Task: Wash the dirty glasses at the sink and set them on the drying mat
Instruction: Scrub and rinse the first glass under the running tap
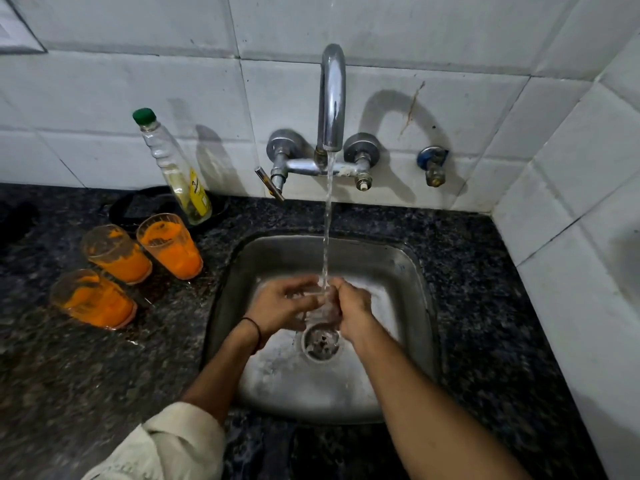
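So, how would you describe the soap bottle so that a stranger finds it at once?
Start at the steel sink and look left along the dark counter, toward the tiled wall. Behind three orange-stained glasses stands a tall clear bottle, the only item with a green cap and yellow label.

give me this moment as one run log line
step: rinsing glass | left hand: holds glass | right hand: holds glass | tap: running | dirty glasses on counter: three

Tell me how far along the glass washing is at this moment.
Nothing looks finished: no washed glass or drying mat is in view. In hand: both the left hand and right hand hold a clear glass under the running tap. Left: three orange-stained glasses wait on the counter.
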